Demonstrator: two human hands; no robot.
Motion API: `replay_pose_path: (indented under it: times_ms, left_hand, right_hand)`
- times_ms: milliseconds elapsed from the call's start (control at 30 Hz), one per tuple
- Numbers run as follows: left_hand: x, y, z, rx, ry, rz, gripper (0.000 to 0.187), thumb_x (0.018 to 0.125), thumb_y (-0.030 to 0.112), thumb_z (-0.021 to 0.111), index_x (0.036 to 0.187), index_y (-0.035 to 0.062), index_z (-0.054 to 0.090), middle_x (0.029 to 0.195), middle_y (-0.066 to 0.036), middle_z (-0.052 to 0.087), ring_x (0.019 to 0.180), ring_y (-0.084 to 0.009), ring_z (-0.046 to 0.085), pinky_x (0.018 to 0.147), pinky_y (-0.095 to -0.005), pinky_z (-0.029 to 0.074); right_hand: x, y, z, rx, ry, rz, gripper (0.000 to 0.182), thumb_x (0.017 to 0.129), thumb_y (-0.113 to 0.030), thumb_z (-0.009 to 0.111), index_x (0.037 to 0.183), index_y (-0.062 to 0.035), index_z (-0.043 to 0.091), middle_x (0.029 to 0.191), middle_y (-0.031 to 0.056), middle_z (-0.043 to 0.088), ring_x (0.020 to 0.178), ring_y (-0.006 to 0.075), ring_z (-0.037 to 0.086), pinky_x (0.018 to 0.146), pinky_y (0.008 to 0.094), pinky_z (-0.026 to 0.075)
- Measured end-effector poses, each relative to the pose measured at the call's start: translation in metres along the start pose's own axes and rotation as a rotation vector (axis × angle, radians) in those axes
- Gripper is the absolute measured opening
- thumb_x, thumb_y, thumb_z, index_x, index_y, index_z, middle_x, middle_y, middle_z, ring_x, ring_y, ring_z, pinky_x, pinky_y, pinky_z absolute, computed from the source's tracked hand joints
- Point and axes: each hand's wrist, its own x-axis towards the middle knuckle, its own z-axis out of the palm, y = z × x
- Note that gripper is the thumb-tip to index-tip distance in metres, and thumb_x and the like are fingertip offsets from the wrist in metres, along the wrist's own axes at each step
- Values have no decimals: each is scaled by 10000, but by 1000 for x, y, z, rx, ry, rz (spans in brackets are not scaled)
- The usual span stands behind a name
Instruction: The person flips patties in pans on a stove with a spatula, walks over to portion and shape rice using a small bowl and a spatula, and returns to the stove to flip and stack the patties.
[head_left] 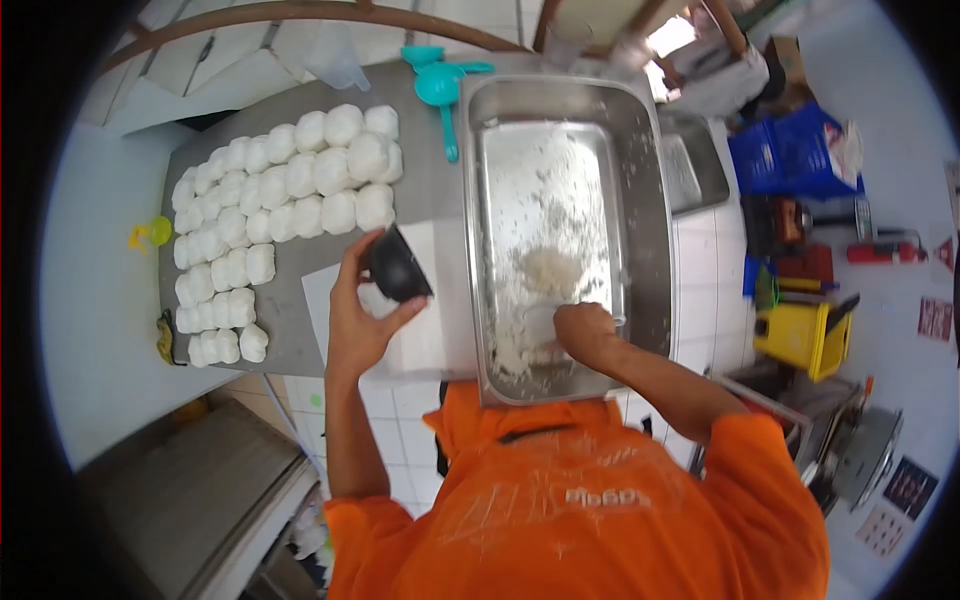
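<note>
My left hand [358,318] is wrapped round a small black bowl [398,268], tipped on its side above a white sheet [430,330] on the table. My right hand [588,333] is closed inside a deep metal tray [668,250]. It grips a pale utensil [540,322] whose exact kind I cannot make out. White, rice-like grains [552,272] lie in a small heap by this hand, with more scattered over the tray's bottom. Left of the bowl, many white rounded bundles [300,175] stand in rows, some of them stacked.
Turquoise scoops [437,85] and a clear jug [338,62] lie at the table's far side. A smaller metal tray [695,165] stands to the right, beyond it blue crates [790,155] and a yellow bucket [800,335]. Another person [720,85] is partly visible at top right.
</note>
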Motion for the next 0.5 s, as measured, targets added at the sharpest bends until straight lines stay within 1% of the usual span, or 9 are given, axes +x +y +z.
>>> replay_pose_path:
  times_ms: [33, 133, 167, 200, 233, 267, 333, 433, 500]
  left_hand:
    - [5, 7, 0, 73, -17, 8, 895, 657, 194, 924, 1429, 68, 489, 1313, -126, 636, 1158, -265, 612, 942, -374, 463]
    - [12, -2, -1, -5, 17, 54, 883, 667, 188, 919, 1428, 68, 488, 1304, -130, 636, 1139, -265, 617, 934, -374, 468]
    - [14, -2, 1, -16, 14, 38, 878, 667, 178, 913, 1428, 75, 489, 1293, -123, 639, 1117, -260, 620, 919, -373, 473]
    - [13, 1, 1, -3, -18, 14, 877, 672, 172, 907, 1435, 75, 485, 1308, -117, 624, 1137, -250, 610, 946, -372, 465]
    - [18, 6, 2, 6, -31, 9, 877, 677, 166, 902, 1441, 75, 482, 1323, -112, 609, 1158, -241, 599, 972, -372, 457]
    - [18, 9, 3, 15, -62, -3, 876, 682, 160, 896, 1447, 74, 478, 1338, -107, 593, 1178, -232, 589, 999, -371, 449]
    - [20, 9, 4, -30, -89, -19, 876, 686, 166, 892, 1451, 75, 474, 1323, -103, 597, 1152, -226, 595, 1002, -375, 446]
    - [15, 7, 5, -38, -93, -25, 880, 685, 168, 892, 1453, 76, 473, 1314, -103, 601, 1142, -227, 601, 1003, -382, 445]
    - [15, 3, 3, -41, -66, -1, 885, 684, 175, 895, 1454, 75, 471, 1310, -104, 603, 1136, -227, 603, 1005, -385, 444]
  right_hand:
    - [-6, -11, 7, 63, -114, -77, 176, 871, -104, 589, 988, -8, 678, 845, 196, 743, 798, 351, 752, 694, 469, 604]
    - [-23, -32, -8, -119, 141, -131, 176, 864, -125, 605, 989, -24, 678, 851, 193, 743, 796, 353, 752, 688, 478, 603]
    - [-23, -18, -26, -31, 79, -135, 129, 862, -126, 618, 938, -39, 677, 838, 189, 741, 773, 331, 753, 651, 461, 602]
    - [-18, -14, -58, -59, 154, -60, 70, 851, -102, 635, 880, -47, 668, 795, 185, 734, 737, 313, 751, 599, 426, 596]
    - [-4, -6, -72, -15, 232, 66, 104, 871, -81, 597, 868, -38, 692, 759, 168, 732, 719, 304, 749, 588, 387, 596]
    - [9, -1, -81, -56, 242, 31, 114, 876, -86, 594, 868, -46, 700, 765, 166, 734, 724, 284, 751, 583, 378, 594]
    - [38, -9, -41, -62, 237, 12, 129, 878, -97, 592, 878, -51, 713, 799, 158, 744, 753, 269, 754, 605, 383, 597]
    - [16, -47, -21, -82, 23, -206, 148, 879, -112, 598, 906, -44, 726, 862, 153, 755, 799, 273, 756, 646, 398, 599]
    - [-5, -44, -20, -135, -61, -307, 161, 880, -125, 601, 924, -43, 733, 893, 147, 758, 818, 278, 756, 677, 407, 598]
